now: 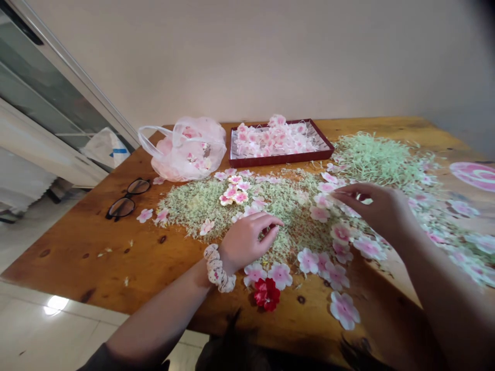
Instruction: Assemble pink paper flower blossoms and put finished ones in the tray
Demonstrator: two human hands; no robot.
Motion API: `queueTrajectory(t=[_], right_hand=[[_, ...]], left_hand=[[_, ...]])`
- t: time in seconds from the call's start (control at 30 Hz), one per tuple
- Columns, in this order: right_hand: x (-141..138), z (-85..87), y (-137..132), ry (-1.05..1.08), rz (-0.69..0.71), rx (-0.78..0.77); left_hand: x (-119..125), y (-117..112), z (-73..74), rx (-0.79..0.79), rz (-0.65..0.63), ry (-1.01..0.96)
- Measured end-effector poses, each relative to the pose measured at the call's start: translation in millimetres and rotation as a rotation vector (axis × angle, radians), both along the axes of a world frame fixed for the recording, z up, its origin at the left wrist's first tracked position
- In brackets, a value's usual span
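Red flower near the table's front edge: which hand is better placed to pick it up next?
Probably the left hand: it is clearly nearer the red flower, while the right hand is farther off, its fingertips by pale pink flowers.

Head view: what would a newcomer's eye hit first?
Probably the red flower, the only deep-red bloom, lying near the front edge of the wooden table, just nearer the wearer than the left hand. Next, likely the dark-red tray heaped with pale pink flowers at the back by the wall, and the mound of pale green shreds to its right.
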State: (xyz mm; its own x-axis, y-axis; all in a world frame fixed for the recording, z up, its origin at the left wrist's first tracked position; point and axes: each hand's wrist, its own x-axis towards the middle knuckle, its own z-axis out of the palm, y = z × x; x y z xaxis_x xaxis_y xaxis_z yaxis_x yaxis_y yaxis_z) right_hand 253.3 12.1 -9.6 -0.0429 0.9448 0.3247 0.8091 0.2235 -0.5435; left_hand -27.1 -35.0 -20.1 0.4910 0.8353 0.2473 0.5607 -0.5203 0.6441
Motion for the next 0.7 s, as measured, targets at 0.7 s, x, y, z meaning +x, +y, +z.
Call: queueTrajectory(t=[0.7], right_hand=[[-79, -4.7, -38, 0.776, 0.237, -0.404]], left_hand=[[7, 4, 0.7, -0.672, 0.158, -0.738]])
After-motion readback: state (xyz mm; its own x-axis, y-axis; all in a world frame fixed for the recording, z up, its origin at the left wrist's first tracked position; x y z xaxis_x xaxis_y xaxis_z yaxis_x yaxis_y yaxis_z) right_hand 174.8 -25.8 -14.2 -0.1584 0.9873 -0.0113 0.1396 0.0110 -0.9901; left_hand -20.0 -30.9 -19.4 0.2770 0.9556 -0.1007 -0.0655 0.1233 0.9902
